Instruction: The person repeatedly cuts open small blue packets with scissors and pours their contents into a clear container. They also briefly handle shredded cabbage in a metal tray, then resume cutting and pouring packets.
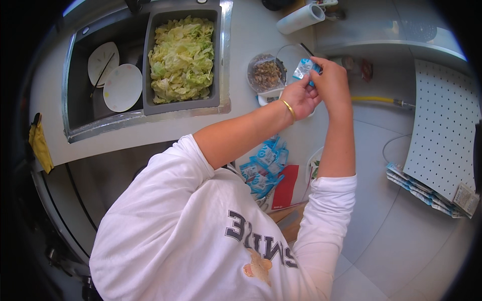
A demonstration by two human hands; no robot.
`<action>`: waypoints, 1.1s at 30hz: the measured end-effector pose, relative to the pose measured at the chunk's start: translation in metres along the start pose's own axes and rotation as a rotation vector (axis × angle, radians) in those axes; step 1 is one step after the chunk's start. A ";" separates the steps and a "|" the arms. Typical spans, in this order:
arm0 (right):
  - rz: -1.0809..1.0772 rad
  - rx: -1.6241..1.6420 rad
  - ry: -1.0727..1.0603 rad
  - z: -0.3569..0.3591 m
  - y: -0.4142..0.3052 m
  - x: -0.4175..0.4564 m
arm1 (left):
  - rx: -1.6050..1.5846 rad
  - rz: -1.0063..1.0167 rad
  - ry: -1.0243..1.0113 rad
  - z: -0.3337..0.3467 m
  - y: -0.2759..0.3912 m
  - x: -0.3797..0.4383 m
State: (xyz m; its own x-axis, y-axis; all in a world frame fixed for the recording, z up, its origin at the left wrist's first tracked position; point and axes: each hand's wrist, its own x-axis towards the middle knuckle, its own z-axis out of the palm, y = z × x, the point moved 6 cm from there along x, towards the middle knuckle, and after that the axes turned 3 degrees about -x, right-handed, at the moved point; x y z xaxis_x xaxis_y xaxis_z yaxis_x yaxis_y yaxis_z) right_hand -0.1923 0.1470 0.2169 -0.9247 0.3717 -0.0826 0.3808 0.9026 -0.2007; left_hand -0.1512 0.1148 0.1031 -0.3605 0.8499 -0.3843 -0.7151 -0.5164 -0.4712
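Observation:
Both my hands are at a small blue-and-white sachet (302, 69) above the counter. My right hand (331, 77) pinches its right side between thumb and fingers. Below it, my left hand (301, 98), with a gold bangle (288, 109) at the wrist, is turned palm up and grips the lower edge with its thumb and fingertips. Just left of the sachet is a clear round bowl (255, 84) of brown, crumbly food (266, 73). A white base or handle (268, 98) shows beside it, partly hidden by my left forearm.
Chopped cabbage (182, 60) fills a grey basin at the double sink. Two plates (122, 87) and a dark stick lie in the other sink. Several blue packets (265, 158) lie near my body. A plastic roll (301, 19), yellow hose (371, 99), perforated panel (444, 128) and yellow glove (39, 145) are around.

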 end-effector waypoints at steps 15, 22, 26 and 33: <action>0.082 0.337 0.276 -0.011 0.028 -0.063 | 0.484 -0.121 -0.211 -0.001 0.006 -0.012; 0.520 1.087 0.381 0.098 0.134 -0.202 | 1.700 -0.192 -0.339 -0.068 0.030 -0.037; 0.693 1.060 0.177 0.188 0.182 -0.296 | 2.286 -0.260 -0.374 -0.137 0.050 -0.047; 0.741 0.812 0.120 0.240 0.191 -0.360 | 2.619 0.038 -0.669 -0.197 0.044 -0.045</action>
State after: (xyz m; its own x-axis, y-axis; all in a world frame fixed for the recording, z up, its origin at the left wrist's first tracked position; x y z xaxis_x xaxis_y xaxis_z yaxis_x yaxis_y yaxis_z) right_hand 0.2134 0.1331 -0.0257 -0.4451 0.8197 -0.3606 0.6860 0.0532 -0.7257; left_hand -0.0485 0.0327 -0.0568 -0.0746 0.9970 -0.0229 0.4886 0.0566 0.8707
